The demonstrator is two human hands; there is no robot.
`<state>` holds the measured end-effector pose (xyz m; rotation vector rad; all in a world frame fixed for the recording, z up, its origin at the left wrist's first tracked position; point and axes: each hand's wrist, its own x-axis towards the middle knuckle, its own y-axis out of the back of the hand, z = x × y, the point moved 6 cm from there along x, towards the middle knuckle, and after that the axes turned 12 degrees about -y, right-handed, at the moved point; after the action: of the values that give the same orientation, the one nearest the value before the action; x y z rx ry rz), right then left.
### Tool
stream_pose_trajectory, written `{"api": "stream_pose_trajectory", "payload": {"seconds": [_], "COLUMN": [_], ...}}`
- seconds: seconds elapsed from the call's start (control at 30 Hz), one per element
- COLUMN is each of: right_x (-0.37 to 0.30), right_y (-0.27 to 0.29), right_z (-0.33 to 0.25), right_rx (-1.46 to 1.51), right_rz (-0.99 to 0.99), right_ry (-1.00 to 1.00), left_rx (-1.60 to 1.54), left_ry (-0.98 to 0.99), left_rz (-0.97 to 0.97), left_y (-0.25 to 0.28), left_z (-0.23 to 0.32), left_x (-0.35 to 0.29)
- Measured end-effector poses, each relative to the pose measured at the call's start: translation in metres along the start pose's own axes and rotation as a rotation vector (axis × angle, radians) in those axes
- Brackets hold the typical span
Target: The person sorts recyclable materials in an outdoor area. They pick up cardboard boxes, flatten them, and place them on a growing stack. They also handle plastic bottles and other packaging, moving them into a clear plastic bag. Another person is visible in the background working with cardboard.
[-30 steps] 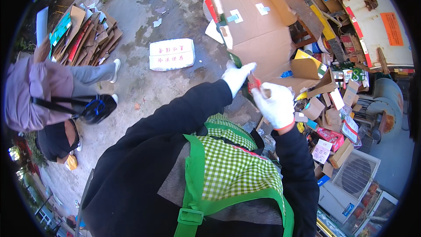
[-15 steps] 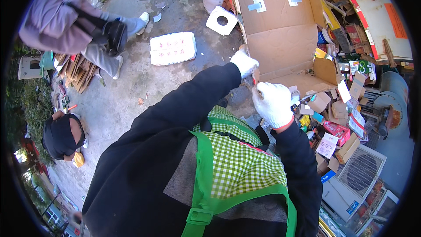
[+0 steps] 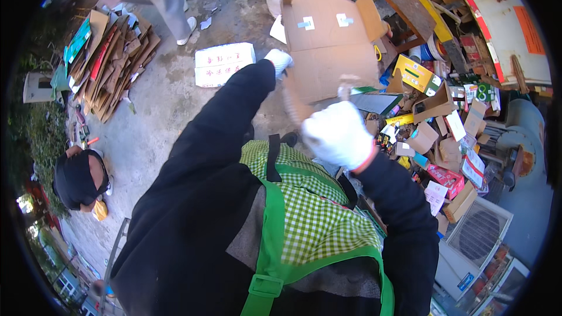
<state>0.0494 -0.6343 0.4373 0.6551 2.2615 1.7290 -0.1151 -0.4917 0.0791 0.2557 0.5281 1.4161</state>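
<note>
In front of me is a large opened-out brown cardboard box (image 3: 333,61) with two taped white labels inside and one flap standing up at its right. My left hand (image 3: 280,61), in a white glove, is closed on the box's left edge. Nearer to me, my right hand (image 3: 339,134), also gloved in white, is closed at a blurred strip of cardboard along the near side of the box. Its fingertips are smeared by motion. A flat white package (image 3: 224,63) with red writing lies on the concrete just left of my left hand.
On the right spreads a heap of small boxes, with a yellow carton (image 3: 417,74) and an air-conditioner unit (image 3: 477,231). A wooden chair (image 3: 404,3) stands behind the box. Flattened cardboard (image 3: 117,61) is stacked at left. A person (image 3: 167,0) walks at upper left; another (image 3: 82,178) bends over.
Both my hands and the cardboard box have shifted left, uncovering the wooden chair and yellow carton. The walking person has moved toward the top, revealing more of the flattened cardboard.
</note>
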Motion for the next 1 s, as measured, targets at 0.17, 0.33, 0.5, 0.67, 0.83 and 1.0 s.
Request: {"api": "stream_pose_trajectory", "payload": {"seconds": [0.17,0.33,0.5,0.67,0.83,1.0], "right_x": [-0.050,-0.076,-0.093,-0.036,0.046,0.117], "right_y": [0.046,0.003,-0.042,-0.089,-0.114,-0.161], "right_z": [0.066,0.105,0.199,0.163,0.092,0.035], "right_rx": [0.072,-0.059,0.752,1.914,2.185,2.144], "right_rz": [0.336,0.131,0.261,0.177,0.011,-0.120], "right_ry": [0.013,-0.109,-1.020,-0.987,-0.815,-0.795], "left_rx": [0.706,0.771,-0.251,-0.377,-0.117,-0.108], "left_ry": [-0.042,0.203,0.292,0.267,0.312,0.531], "left_rz": [-0.065,-0.036,0.929,1.115,1.038,0.944], "left_y": [0.008,0.048,0.097,0.124,0.155,0.173], "left_z": [-0.051,-0.043,-0.019,-0.033,-0.064,-0.132], "left_x": [-0.034,-0.117,-0.198,-0.250,-0.302,-0.363]}}
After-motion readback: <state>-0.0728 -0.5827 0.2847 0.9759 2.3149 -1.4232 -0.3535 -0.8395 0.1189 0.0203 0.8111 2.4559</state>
